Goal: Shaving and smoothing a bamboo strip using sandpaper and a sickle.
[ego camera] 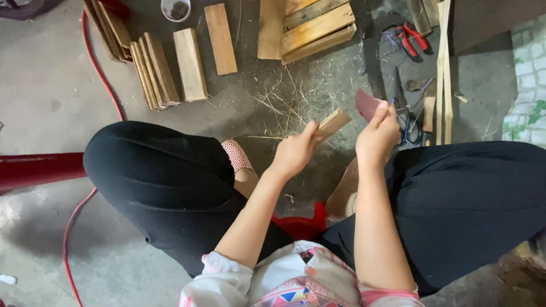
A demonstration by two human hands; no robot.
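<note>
Here my left hand (294, 152) is clenched around a small wooden block (334, 122), held above my knees, and my right hand (378, 133) pinches a sheet of sandpaper (367, 104) beside it. A loose hold could let the block drop. Wood planks (190, 62), straw and pliers (410, 38) litter the concrete floor (51, 102).
</note>
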